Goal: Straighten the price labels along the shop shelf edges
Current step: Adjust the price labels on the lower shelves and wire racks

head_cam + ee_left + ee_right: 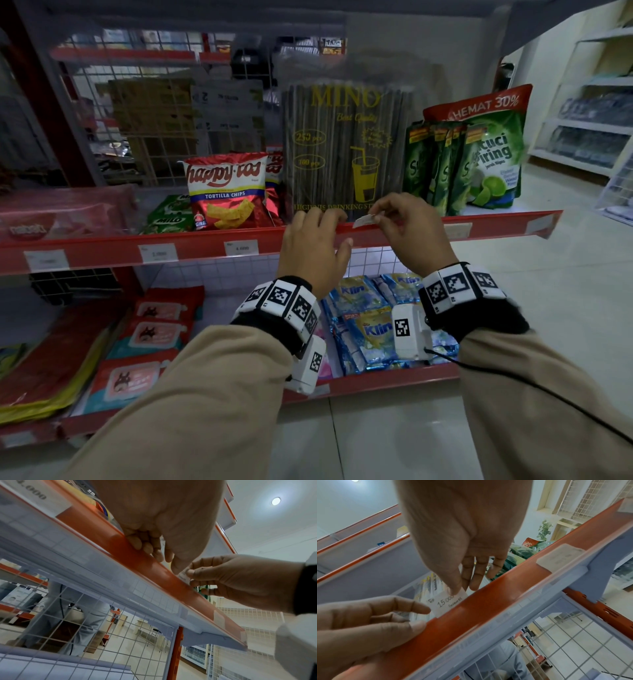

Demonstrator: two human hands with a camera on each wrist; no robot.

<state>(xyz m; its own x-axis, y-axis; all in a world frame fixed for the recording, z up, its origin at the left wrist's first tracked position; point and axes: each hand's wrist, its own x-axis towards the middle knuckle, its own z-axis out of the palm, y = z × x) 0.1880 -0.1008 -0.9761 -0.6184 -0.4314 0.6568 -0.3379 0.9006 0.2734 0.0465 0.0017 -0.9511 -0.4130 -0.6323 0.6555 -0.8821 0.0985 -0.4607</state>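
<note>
A white price label (364,221) reading "15 000" (447,603) sticks up tilted out of the red shelf edge strip (205,246), in front of a pack of drinking straws (346,147). My right hand (378,216) pinches the label's upper right corner between thumb and fingers (458,586). My left hand (318,221) holds the strip just left of the label, its fingers (145,545) curled over the top edge and its thumb (418,627) pressed on the strip's front. The label's lower edge (183,575) sits inside the strip (137,558).
Other labels sit flat in the strip: "4.000" (241,247), two further left (158,253), two right (457,230). Tortilla chips (226,192) and green pouches (479,161) stand on this shelf. Klin sachets (370,325) and red packs (154,329) lie below. A person (68,608) stands behind the mesh.
</note>
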